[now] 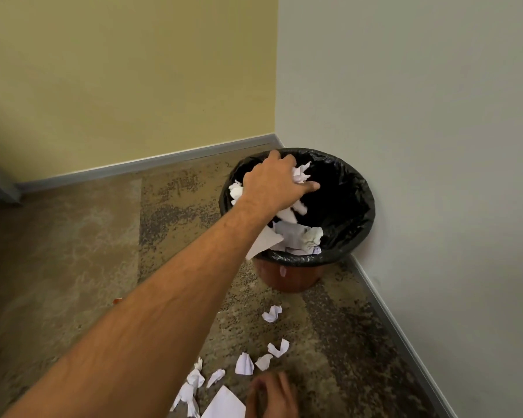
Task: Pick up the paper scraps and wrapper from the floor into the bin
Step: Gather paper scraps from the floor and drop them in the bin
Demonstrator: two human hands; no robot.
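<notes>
My left hand (277,184) grips a crumpled scrap (301,173) over the part-filled bin (357,206); my right hand (274,395), grip unclear, nears floor scraps (245,364).

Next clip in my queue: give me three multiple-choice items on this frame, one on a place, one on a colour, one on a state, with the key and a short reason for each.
1. Where does the bin stand?
A. In the corner where the two walls meet
B. In the middle of the floor
C. On a table

2. What colour is the bag lining the bin?
A. White
B. Black
C. Blue

3. What is the left hand doing?
A. Resting flat on the floor
B. Holding crumpled paper over the bin's opening
C. Gripping the bin's rim

Key: 1 A, the yellow wall and the white wall meet just behind it. 2 B, the glossy liner folded over the rim is black. 3 B, white paper shows between its fingers above the open bin, while more scraps lie on the floor.
</notes>
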